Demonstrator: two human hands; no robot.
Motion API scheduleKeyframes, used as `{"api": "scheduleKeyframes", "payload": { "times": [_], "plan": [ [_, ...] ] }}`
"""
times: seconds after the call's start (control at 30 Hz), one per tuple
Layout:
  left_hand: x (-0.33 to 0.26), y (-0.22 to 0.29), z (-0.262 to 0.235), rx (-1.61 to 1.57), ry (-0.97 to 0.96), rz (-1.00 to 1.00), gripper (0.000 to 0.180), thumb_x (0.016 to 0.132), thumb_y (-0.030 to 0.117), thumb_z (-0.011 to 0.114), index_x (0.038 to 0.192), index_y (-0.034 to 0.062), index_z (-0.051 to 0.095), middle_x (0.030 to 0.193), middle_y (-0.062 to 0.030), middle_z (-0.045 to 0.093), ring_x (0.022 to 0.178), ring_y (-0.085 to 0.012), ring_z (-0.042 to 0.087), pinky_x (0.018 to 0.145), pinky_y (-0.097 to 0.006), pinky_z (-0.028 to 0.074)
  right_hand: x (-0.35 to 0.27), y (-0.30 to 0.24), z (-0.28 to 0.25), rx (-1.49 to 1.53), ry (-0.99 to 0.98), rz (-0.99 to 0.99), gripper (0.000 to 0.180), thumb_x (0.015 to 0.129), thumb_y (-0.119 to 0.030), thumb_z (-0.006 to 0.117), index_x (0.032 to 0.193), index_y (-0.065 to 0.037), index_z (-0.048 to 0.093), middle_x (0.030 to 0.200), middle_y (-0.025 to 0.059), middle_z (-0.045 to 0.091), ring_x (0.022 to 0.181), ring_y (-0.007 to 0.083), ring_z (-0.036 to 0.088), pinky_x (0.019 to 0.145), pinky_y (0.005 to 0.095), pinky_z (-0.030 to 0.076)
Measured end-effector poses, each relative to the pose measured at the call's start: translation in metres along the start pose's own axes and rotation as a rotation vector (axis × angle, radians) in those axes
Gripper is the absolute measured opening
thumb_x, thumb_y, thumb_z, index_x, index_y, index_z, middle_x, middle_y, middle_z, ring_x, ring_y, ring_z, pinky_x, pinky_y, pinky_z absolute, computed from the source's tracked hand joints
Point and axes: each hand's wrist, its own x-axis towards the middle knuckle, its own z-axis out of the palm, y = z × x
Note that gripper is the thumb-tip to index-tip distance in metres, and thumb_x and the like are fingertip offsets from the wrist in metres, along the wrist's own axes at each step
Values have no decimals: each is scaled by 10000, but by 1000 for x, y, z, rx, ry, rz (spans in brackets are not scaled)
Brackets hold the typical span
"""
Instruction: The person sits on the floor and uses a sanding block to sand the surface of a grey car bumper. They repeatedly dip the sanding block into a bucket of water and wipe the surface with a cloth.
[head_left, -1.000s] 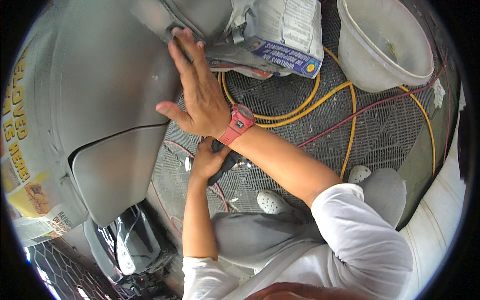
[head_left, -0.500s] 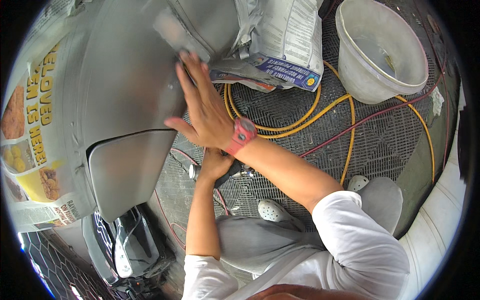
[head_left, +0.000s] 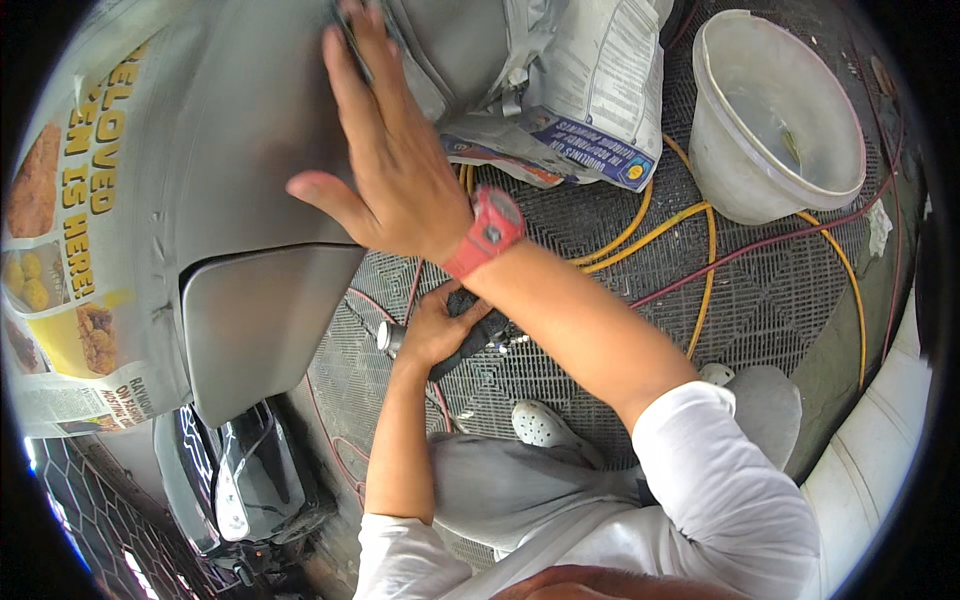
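Note:
My right hand, with a red watch on the wrist, reaches over a grey curved car body panel. Its fingers are stretched out and its thumb sticks out to the left. A dark strip shows by the fingertips; whether it is a gap in the panel or something under them I cannot tell. Below that forearm, my left hand is closed round a dark tool with metal fittings and a round, pale end. The forearm hides part of this tool, so its kind is unclear. A smooth grey flap-like section lies left of the left hand.
Printed newspaper masking covers the left side, and more paper hangs at the top. A whitish bucket stands at upper right. Yellow hose and red hose cross the grid floor mat. A black lamp-like part sits lower left.
My right hand has slid upward over the grey panel, away from the left hand. More of the left hand and its dark tool now shows. The view has shifted slightly.

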Motion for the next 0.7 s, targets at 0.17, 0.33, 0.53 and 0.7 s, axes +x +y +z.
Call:
{"api": "scheduleKeyframes", "payload": {
  "times": [0.17,0.33,0.53,0.7],
  "plan": [
    [12,-50,13,69,179,197,548,906,328,788,1346,15,696,1339,-222,728,1297,-345,670,1105,-417,496,-69,-20,16,-35,-160,81,1043,1014,-580,620,1685,54,133,1736,333,145,1605,537,165,1275,641,218],
    [3,-3,1,-156,52,106,487,933,385,835,1269,46,741,1220,-162,782,1203,-252,710,1066,-360,506,37,-3,-3,-83,79,-18,1042,976,-559,667,1662,76,206,1730,322,180,1592,543,198,1283,610,240],
    [2,-14,3,-6,64,65,482,936,422,813,1279,90,749,1182,-184,785,1162,-313,735,1045,-392,526,51,-20,-11,-177,97,14,858,1058,-462,665,1670,-6,273,1741,230,270,1600,479,237,1327,490,175],
    [6,-19,7,123,69,44,625,905,490,809,1333,45,714,1238,-263,750,1257,-385,692,1094,-439,508,-51,4,-2,-220,-130,115,1025,955,-547,686,1647,69,249,1720,318,221,1572,546,248,1277,619,251]
  ]
}}
